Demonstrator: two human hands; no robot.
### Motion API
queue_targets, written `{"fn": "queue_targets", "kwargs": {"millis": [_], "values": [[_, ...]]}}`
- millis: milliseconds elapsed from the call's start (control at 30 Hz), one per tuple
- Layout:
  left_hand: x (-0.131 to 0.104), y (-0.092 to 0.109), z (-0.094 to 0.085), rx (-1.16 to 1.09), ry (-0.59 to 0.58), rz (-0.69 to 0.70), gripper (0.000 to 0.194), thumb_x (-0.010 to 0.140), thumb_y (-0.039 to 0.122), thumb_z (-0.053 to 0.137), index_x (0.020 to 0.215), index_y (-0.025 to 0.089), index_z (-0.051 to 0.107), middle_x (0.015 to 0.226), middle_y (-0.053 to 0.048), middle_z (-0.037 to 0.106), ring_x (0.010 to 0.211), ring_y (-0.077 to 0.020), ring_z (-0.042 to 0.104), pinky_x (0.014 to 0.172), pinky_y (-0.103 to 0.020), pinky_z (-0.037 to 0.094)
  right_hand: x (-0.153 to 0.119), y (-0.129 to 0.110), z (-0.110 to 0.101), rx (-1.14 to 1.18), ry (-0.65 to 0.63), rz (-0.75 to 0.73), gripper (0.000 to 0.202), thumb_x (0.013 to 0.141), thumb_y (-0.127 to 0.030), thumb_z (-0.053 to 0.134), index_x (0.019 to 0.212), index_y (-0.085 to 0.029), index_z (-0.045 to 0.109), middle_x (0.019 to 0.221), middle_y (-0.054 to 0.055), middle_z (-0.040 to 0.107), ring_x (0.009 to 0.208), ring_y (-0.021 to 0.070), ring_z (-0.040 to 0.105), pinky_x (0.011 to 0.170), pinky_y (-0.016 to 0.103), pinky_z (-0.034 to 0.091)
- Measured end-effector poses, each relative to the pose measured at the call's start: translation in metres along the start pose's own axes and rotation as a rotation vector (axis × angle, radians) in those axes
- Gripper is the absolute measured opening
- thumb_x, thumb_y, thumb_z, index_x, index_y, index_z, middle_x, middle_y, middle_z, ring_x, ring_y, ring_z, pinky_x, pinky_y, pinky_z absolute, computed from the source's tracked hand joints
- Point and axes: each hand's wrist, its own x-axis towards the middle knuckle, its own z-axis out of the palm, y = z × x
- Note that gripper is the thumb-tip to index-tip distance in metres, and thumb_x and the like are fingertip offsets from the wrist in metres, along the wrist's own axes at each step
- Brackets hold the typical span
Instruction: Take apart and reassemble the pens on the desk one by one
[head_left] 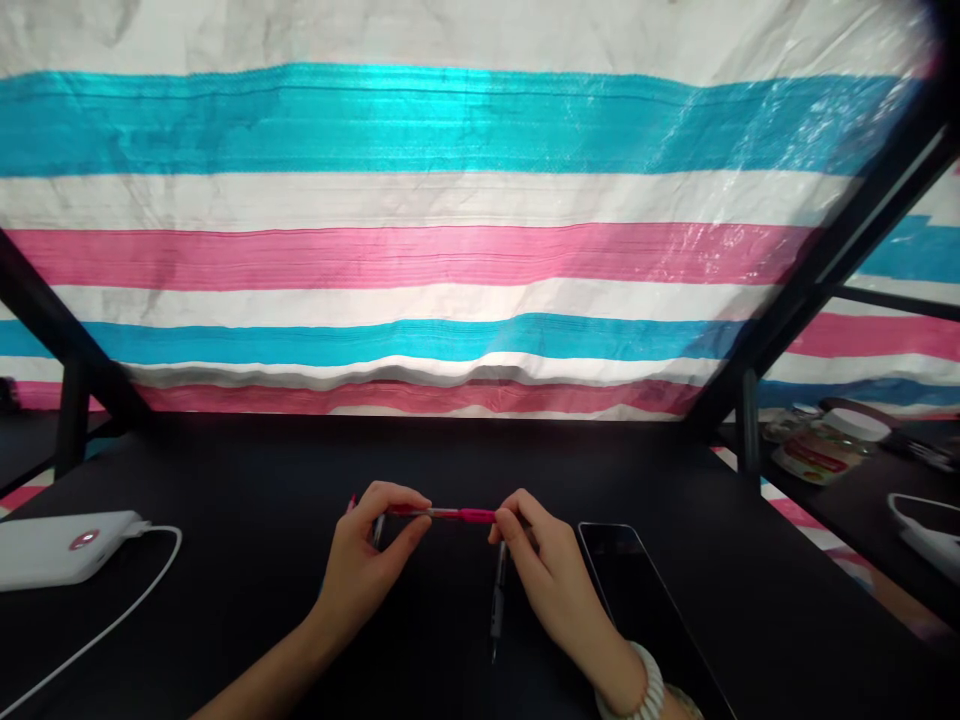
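Across two-handed grip (544, 560); pink pen (476, 516)

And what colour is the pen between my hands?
The pen is mostly pink, in the head view.

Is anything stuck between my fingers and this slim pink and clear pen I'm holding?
Nothing visible: the left hand and right hand both pinch the slim pink and clear pen directly. The slender dark grey pen lies beside the right hand, not in between.
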Motion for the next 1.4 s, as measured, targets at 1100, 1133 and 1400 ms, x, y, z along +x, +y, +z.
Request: {"fn": "queue_targets", "kwargs": {"millis": [1100, 1133, 1400], "values": [[-0.0005, -0.0010, -0.0005, -0.001, 0.001, -0.028, 0.007, 0.084, 0.026, 0.065, 0.087, 0.022, 0.071, 0.086, -0.003, 0.071, 0.084, -0.0199, 0.066, 0.078, -0.031, 0.050, -0.0011, 0.0065, 0.0022, -0.318, 0.026, -0.191, 0.028, 0.103, -0.031, 0.041, 0.081, -0.021, 0.056, 0.072, 0.001, 0.054, 0.066, 0.0162, 0.052, 0.061, 0.027, 0.035], [-0.0003, -0.0010, -0.0006, -0.008, -0.003, -0.030, 0.007, 0.083, 0.026, 0.066, 0.086, 0.022, 0.071, 0.086, -0.003, 0.071, 0.084, -0.0203, 0.066, 0.078, -0.032, 0.050, -0.0011, 0.0066, 0.0026, -0.342, 0.024, -0.198, 0.031, 0.103, -0.032, 0.040, 0.079, -0.021, 0.055, 0.071, 0.001, 0.053, 0.066, 0.0162, 0.051, 0.061, 0.027, 0.034], [0.0005, -0.0019, -0.0028, -0.050, 0.018, -0.015, 0.008, 0.079, 0.019, 0.071, 0.085, 0.024, 0.072, 0.084, -0.002, 0.072, 0.081, -0.0204, 0.067, 0.076, -0.031, 0.050, -0.0009, 0.0056, 0.0049, -0.274, -0.034, -0.115, 0.044, 0.104, -0.041, 0.031, 0.065, -0.021, 0.035, 0.064, -0.001, 0.045, 0.058, 0.0138, 0.042, 0.056, 0.027, 0.027]]}}
